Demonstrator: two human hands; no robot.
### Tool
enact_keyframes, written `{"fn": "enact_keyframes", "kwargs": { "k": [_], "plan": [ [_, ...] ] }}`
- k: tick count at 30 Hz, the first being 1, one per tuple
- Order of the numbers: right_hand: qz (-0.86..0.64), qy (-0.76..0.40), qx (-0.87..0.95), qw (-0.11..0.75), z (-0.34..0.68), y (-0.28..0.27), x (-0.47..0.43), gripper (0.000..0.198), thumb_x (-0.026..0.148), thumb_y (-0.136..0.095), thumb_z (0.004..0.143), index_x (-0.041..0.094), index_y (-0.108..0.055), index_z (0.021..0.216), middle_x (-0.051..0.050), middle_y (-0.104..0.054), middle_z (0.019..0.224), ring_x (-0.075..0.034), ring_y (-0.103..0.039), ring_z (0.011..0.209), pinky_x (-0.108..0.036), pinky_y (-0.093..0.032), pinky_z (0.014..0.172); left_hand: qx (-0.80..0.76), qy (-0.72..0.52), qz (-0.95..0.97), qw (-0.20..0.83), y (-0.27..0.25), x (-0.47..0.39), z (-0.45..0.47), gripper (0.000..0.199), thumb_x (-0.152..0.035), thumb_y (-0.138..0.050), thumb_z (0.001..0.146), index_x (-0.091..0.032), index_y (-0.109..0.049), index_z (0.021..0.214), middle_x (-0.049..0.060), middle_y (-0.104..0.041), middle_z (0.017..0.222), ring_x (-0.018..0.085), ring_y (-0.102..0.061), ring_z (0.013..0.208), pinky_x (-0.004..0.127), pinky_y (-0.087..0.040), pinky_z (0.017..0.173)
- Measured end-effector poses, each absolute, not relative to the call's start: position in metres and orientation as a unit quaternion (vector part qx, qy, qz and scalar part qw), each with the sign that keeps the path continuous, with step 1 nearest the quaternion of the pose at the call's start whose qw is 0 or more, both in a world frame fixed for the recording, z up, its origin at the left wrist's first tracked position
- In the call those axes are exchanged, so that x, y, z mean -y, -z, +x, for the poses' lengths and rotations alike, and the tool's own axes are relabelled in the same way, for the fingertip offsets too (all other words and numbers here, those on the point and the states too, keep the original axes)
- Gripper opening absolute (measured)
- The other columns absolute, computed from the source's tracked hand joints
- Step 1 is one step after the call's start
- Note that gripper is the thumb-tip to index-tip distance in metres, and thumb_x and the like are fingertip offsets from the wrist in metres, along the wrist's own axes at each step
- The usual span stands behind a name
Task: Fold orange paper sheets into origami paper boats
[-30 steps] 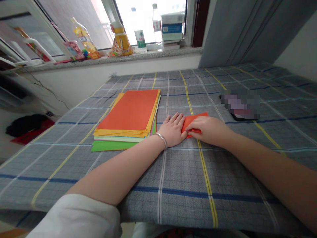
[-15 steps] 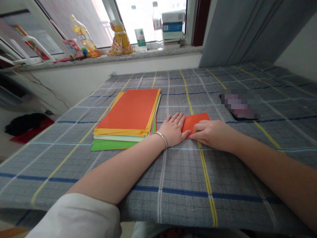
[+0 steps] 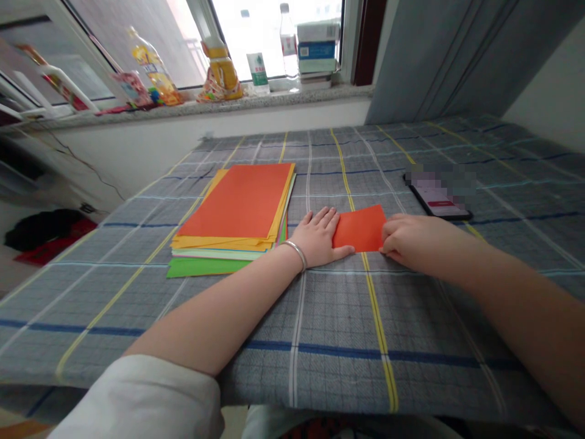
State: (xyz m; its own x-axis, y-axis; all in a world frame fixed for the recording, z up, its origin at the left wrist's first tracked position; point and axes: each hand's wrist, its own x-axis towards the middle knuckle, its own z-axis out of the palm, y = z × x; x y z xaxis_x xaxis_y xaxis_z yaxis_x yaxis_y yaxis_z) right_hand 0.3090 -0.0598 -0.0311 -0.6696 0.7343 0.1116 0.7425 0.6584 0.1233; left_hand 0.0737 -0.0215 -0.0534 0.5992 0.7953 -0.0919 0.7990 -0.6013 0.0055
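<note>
A small orange-red sheet of paper (image 3: 360,228) lies on the checked tablecloth, its far right corner slightly raised. My left hand (image 3: 315,238), with a silver bangle at the wrist, presses flat on the paper's left end, fingers spread and thumb along the near edge. At the near right corner, my right hand (image 3: 404,241) has its fingers curled together, thumb and forefinger on the paper's edge. The fingertips' underside is hidden. Left of my left hand rests a stack of coloured paper (image 3: 237,201), orange on top, with yellow, pale green and green sheets below.
A phone (image 3: 439,198), partly blurred out, lies beyond my right hand on the tablecloth (image 3: 338,323). Against the window, the sill (image 3: 269,100) carries bottles, a green-and-white tube (image 3: 258,70) and stacked boxes (image 3: 317,49). A grey curtain (image 3: 415,61) hangs at the right.
My right hand has slid rightward along the paper's near edge to its right corner, uncovering more of the orange surface. My left hand stays pressed in place.
</note>
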Motion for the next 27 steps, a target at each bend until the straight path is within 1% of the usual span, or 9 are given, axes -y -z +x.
{"fn": "enact_keyframes", "kwargs": {
  "k": [3,8,11,12,14,16,18,21,27],
  "plan": [
    [-0.382,0.05,0.922,-0.03,0.32,0.027,0.053,0.02,0.016,-0.068,0.079,0.024,-0.072,0.061,-0.006,-0.071,0.073,-0.023,-0.061,0.079,-0.037,-0.042,0.073,-0.444,0.044,0.894,0.027,0.053,0.021,0.074,0.094,-0.073,-0.033,0.095,-0.006,-0.023,0.16,0.014,-0.017,0.168,0.03,-0.014,0.158,0.052,-0.017,0.127],
    [-0.403,0.042,0.911,-0.076,0.33,0.028,0.047,0.021,0.013,-0.069,0.074,0.023,-0.066,0.055,-0.007,-0.073,0.076,-0.023,-0.063,0.075,-0.037,-0.041,0.068,-0.446,0.04,0.893,0.037,0.053,0.019,0.074,0.096,-0.075,-0.035,0.094,-0.007,-0.024,0.16,0.014,-0.017,0.169,0.032,-0.014,0.158,0.052,-0.016,0.127],
    [-0.462,0.098,0.876,-0.099,0.323,0.025,0.056,0.021,0.009,-0.066,0.074,0.022,-0.066,0.057,-0.007,-0.073,0.075,-0.024,-0.063,0.074,-0.037,-0.038,0.063,-0.45,0.034,0.891,0.043,0.053,0.018,0.074,0.096,-0.075,-0.038,0.093,-0.008,-0.026,0.16,0.017,-0.016,0.168,0.033,-0.015,0.157,0.052,-0.016,0.127],
    [-0.489,0.135,0.856,-0.095,0.318,0.023,0.061,0.021,0.01,-0.064,0.076,0.022,-0.067,0.059,-0.008,-0.072,0.074,-0.025,-0.063,0.073,-0.038,-0.036,0.062,-0.451,0.033,0.891,0.044,0.054,0.019,0.074,0.096,-0.075,-0.039,0.092,-0.008,-0.027,0.159,0.018,-0.016,0.168,0.033,-0.015,0.157,0.052,-0.016,0.127],
    [-0.496,0.175,0.847,-0.078,0.306,0.019,0.069,0.02,0.024,-0.064,0.083,0.02,-0.07,0.065,-0.01,-0.07,0.073,-0.028,-0.063,0.075,-0.038,-0.034,0.059,-0.453,0.029,0.89,0.043,0.054,0.019,0.074,0.096,-0.075,-0.039,0.092,-0.007,-0.028,0.159,0.02,-0.016,0.168,0.034,-0.017,0.157,0.052,-0.017,0.127],
    [-0.477,0.179,0.86,-0.04,0.292,0.018,0.075,0.027,0.026,-0.057,0.09,0.02,-0.069,0.066,-0.009,-0.07,0.076,-0.026,-0.063,0.075,-0.037,-0.032,0.059,-0.453,0.026,0.89,0.041,0.055,0.019,0.074,0.097,-0.076,-0.04,0.092,-0.007,-0.027,0.159,0.02,-0.017,0.167,0.034,-0.017,0.157,0.052,-0.016,0.126],
    [-0.441,0.166,0.882,0.01,0.279,0.022,0.077,0.024,0.03,-0.057,0.093,0.019,-0.069,0.075,-0.009,-0.071,0.084,-0.025,-0.064,0.078,-0.037,-0.035,0.062,-0.451,0.024,0.891,0.04,0.055,0.019,0.074,0.099,-0.076,-0.041,0.091,-0.006,-0.026,0.159,0.02,-0.017,0.167,0.034,-0.016,0.157,0.053,-0.016,0.126],
    [-0.403,0.134,0.904,0.04,0.269,0.033,0.074,0.013,0.024,-0.059,0.093,0.019,-0.068,0.085,-0.007,-0.073,0.091,-0.023,-0.065,0.082,-0.036,-0.038,0.068,-0.449,0.028,0.892,0.042,0.055,0.019,0.072,0.102,-0.077,-0.043,0.089,-0.006,-0.024,0.16,0.02,-0.016,0.167,0.034,-0.014,0.157,0.053,-0.015,0.126],
    [-0.387,0.116,0.914,0.047,0.276,0.039,0.066,0.01,0.022,-0.06,0.092,0.017,-0.067,0.087,-0.006,-0.074,0.093,-0.022,-0.066,0.08,-0.034,-0.037,0.066,-0.449,0.04,0.891,0.051,0.053,0.018,0.071,0.109,-0.08,-0.044,0.086,-0.006,-0.018,0.161,0.022,-0.011,0.168,0.034,-0.01,0.158,0.053,-0.012,0.127]
  ]
}}
